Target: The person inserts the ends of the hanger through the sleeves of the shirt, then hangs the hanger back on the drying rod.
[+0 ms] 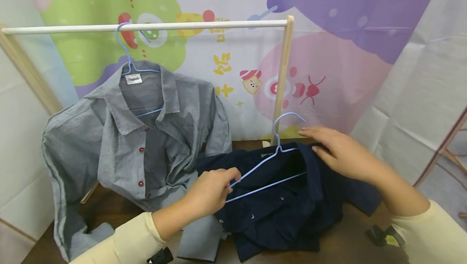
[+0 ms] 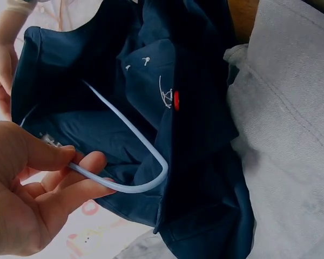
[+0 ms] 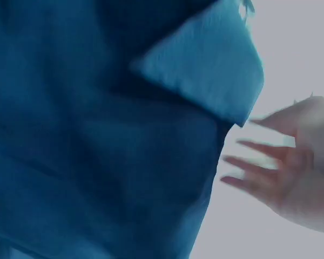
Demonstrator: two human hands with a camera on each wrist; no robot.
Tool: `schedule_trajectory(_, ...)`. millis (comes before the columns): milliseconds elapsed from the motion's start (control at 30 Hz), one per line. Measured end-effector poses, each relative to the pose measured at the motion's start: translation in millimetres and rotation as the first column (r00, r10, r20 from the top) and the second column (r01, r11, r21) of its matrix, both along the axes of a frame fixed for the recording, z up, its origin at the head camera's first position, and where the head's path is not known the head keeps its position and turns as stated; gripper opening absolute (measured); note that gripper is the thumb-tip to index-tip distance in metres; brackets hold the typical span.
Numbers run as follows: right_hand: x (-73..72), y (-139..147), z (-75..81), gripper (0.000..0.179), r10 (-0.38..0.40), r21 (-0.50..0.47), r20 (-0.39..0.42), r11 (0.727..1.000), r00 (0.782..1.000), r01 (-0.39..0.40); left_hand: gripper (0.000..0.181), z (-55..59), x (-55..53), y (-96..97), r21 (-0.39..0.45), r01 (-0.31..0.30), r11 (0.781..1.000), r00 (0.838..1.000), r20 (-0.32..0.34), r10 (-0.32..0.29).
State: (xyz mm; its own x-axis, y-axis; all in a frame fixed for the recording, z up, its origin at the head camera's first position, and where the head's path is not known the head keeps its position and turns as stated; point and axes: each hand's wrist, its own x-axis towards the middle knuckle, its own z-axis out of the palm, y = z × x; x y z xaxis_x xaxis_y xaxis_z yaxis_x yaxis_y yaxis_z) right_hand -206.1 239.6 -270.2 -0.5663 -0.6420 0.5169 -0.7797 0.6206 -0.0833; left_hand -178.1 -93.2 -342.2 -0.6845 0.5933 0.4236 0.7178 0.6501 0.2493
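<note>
A light blue clothes hanger (image 1: 279, 149) sits partly inside a navy shirt (image 1: 270, 215), its hook standing up above the collar. My left hand (image 1: 209, 193) pinches the hanger's left arm between thumb and fingers, as the left wrist view shows with the hanger (image 2: 132, 186) bending round its rounded end outside the cloth. Beside the shirt's right collar is my right hand (image 1: 341, 154), fingers extended. In the right wrist view the right hand (image 3: 291, 167) has its fingers spread near the collar's edge and holds nothing. The hanger's other end is hidden in the shirt.
A grey shirt (image 1: 87, 134) hangs on another blue hanger (image 1: 128, 53) from the white rail (image 1: 204, 25) of a wooden-legged rack. Its lower part rests on the brown table (image 1: 350, 239), next to the navy shirt. A printed curtain (image 1: 226, 93) hangs behind.
</note>
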Motion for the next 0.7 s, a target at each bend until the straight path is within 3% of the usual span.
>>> schedule_trajectory(133, -6.2, 0.1, 0.1, 0.046, 0.084, 0.031, 0.091, 0.996, 0.992, -0.088, 0.031, 1.1, -1.0, 1.4, -0.006, -0.012, 1.000, 0.999, -0.040, 0.011)
schedule_trajectory(300, -7.2, -7.4, -4.0, 0.037, 0.057, 0.014, -0.041, 0.998, 0.998, -0.057, 0.032, 2.3, 0.6, 4.6, -0.038, -0.039, 0.998, 0.997, -0.060, 0.037)
schedule_trajectory(500, -10.3, -12.0, -9.1, 0.034, 0.033, 0.018, -0.167, 0.999, 0.985, -0.030, 0.033, 2.7, 3.3, 9.3, -0.062, -0.071, 0.996, 0.994, -0.083, 0.066)
schedule_trajectory(700, -12.6, -11.5, -11.6, 0.032, 0.047, 0.054, -0.226, 0.998, 0.973, -0.036, 0.032, 3.8, 3.1, 9.9, -0.041, -0.002, 0.999, 0.999, -0.054, 0.000)
